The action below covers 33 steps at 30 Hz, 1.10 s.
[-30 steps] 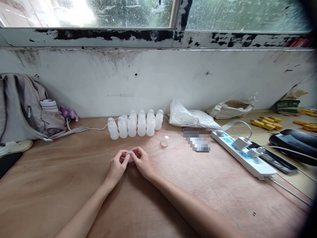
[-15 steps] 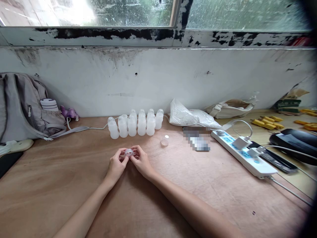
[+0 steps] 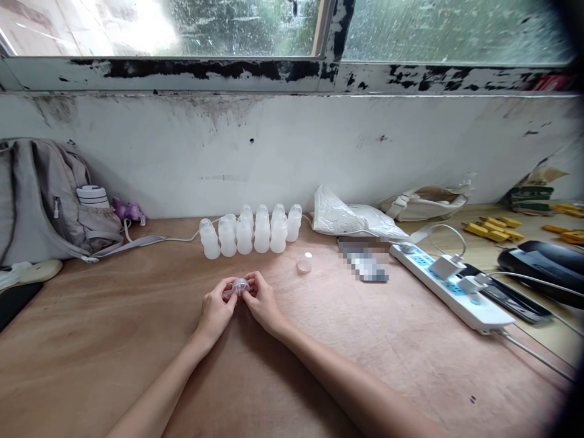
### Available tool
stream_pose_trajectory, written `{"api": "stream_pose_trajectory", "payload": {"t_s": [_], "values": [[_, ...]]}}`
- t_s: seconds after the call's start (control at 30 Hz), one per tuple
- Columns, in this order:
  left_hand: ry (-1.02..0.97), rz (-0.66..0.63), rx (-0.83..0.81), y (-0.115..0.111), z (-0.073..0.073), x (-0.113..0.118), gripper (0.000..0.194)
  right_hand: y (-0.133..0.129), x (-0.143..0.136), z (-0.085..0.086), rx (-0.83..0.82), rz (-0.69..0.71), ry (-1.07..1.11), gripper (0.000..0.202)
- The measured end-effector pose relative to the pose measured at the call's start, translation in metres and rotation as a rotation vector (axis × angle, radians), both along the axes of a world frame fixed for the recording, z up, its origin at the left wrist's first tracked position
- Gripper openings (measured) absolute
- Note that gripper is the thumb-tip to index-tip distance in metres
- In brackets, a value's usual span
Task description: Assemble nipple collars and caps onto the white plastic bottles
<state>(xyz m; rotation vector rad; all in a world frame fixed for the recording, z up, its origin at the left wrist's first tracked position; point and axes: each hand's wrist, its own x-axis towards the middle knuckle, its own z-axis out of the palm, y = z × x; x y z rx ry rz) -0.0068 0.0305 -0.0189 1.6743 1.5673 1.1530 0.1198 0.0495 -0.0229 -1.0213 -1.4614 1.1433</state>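
Between my hands is a small clear round plastic cap [image 3: 240,285]. My left hand [image 3: 218,307] grips it from the left with thumb and fingers. From the right, my right hand [image 3: 263,304] pinches the same cap, the two thumbs close together at its near edge. Part of the cap is hidden by the fingers. Beyond my hands stand several frosted white bottles [image 3: 244,236] in a cluster, each with a clear top. To the right, a clear round piece [image 3: 304,266] lies on the table with a small white disc [image 3: 308,255] at its far edge.
A white power strip [image 3: 449,286] with chargers and cables runs along the right. Near it are a blurred-out flat object [image 3: 374,271], a white plastic bag [image 3: 340,213] and several yellow pieces [image 3: 493,228]. A grey backpack [image 3: 34,194] sits at the far left by the wall.
Both hands stay on the cap, which has turned or tilted slightly between the fingers. The whole view has shifted a little; the bottles stand as before.
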Motion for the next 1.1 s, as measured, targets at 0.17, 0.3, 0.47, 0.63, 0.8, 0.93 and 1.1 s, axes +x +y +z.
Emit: {"api": "stream_pose_trajectory", "payload": {"t_s": [0.17,0.3,0.47,0.63,0.8,0.93,1.1], "values": [[0.067,0.01,0.005,0.0,0.003,0.001,0.023,0.0,0.0,0.001,0.005,-0.012,0.006,0.018],[0.17,-0.024,0.035,0.0,0.008,0.001,0.021,-0.001,0.001,0.001,0.019,-0.041,-0.022,0.018],[0.236,-0.04,0.034,0.0,0.01,0.0,0.02,-0.003,0.001,0.002,0.027,-0.028,-0.027,0.018],[0.245,-0.013,0.032,0.0,0.008,0.002,0.018,-0.003,0.0,0.003,0.03,-0.03,-0.033,0.017],[0.221,0.004,0.025,0.0,0.008,0.003,0.017,-0.004,0.001,0.008,0.031,-0.017,-0.053,0.019],[0.239,0.024,0.027,0.0,0.01,0.002,0.016,-0.004,0.0,0.009,0.045,-0.015,-0.076,0.014],[0.268,0.04,0.028,-0.002,0.013,0.002,0.016,-0.004,0.0,0.005,0.037,-0.004,-0.079,0.011]]}}
